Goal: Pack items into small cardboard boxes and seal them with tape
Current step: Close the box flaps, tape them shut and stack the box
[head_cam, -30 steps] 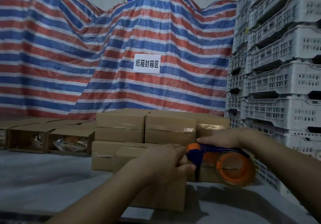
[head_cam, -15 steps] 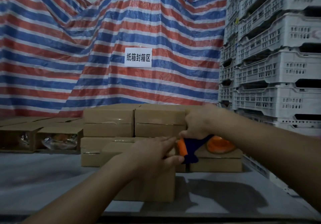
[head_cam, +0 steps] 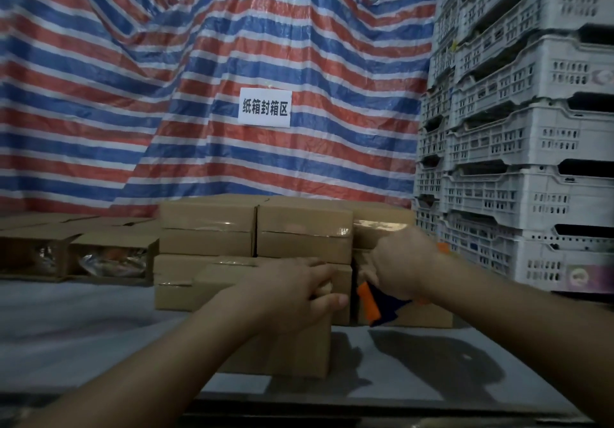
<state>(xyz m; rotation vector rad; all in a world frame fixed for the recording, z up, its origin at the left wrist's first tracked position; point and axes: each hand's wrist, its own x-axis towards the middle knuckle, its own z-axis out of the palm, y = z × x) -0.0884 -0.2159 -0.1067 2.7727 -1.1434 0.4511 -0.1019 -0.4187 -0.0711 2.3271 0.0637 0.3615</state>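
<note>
With the left hand (head_cam: 292,289) gripping the near cardboard box (head_cam: 285,344) on the table (head_cam: 83,338) and the right hand (head_cam: 403,263) clenched round the tape dispenser (head_cam: 377,304) at its right end, the tape — seemingly off the box edge — could skew if the box shifts.

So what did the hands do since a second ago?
The right hand swung the tape dispenser from level across the box's top down over its right end, hiding the roll. The left hand kept holding the box steady. The stacked boxes stayed put.
</note>
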